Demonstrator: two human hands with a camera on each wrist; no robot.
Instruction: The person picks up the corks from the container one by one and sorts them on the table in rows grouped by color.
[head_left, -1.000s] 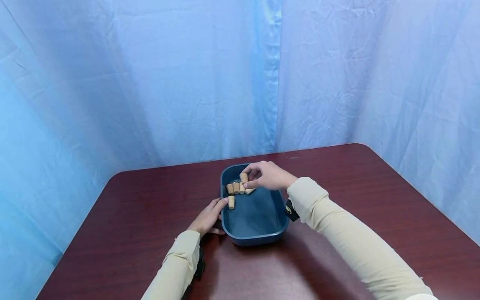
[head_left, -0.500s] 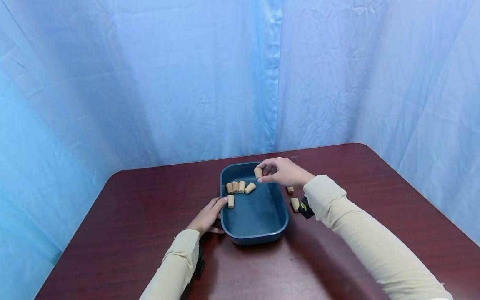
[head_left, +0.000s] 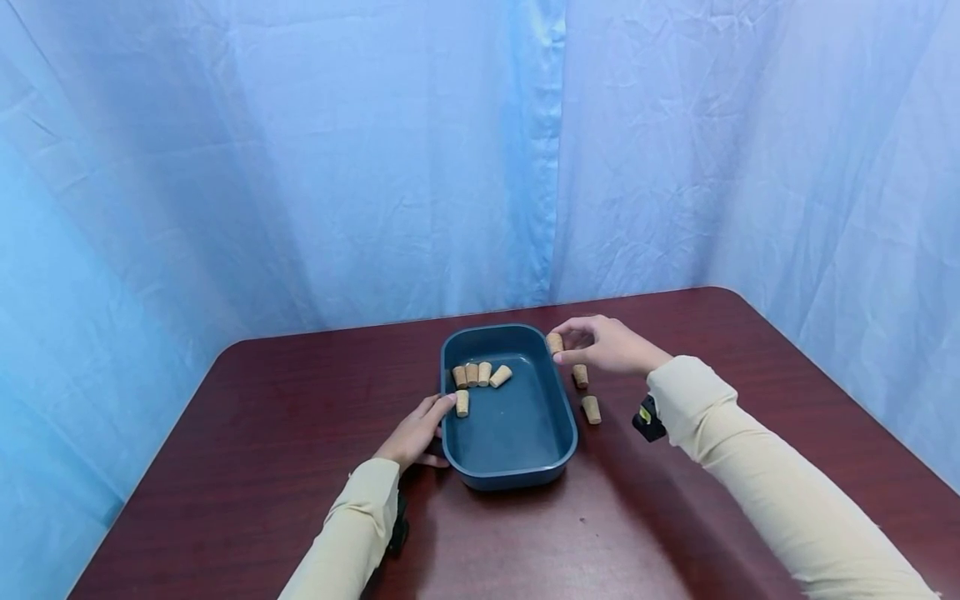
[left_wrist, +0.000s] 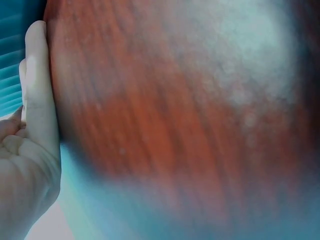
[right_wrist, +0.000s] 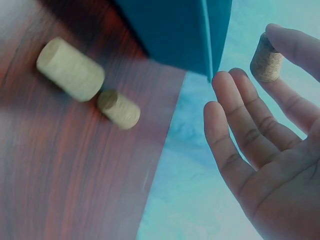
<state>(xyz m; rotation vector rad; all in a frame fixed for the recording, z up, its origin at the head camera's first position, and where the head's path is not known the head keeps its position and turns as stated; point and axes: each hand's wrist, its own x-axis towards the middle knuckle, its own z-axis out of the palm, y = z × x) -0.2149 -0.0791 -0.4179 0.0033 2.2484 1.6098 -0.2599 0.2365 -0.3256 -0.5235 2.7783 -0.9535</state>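
My right hand point(head_left: 611, 343) pinches a cork stopper point(head_left: 555, 343) between thumb and index finger, above the right rim of a dark blue tray point(head_left: 510, 481). In the right wrist view the other fingers of that hand reach forward, apart from the pinched cork point(right_wrist: 268, 62). My left hand point(head_left: 411, 435) rests against the tray's left side with fairly straight fingers, one fingertip over the rim beside a cork point(head_left: 462, 404) inside. Farther back in the tray lie several corks, three side by side and a tilted one point(head_left: 500, 377).
Two corks, a nearer one point(head_left: 591, 409) and a farther one point(head_left: 581, 377), lie on the dark red table point(head_left: 300, 417) just right of the tray. Pale blue curtains point(head_left: 375, 167) hang behind the table and at both sides.
The right hand has lifted a cork from above the row in the tray and carried it right to the rim. Two table corks have come into sight. The left hand stays put.
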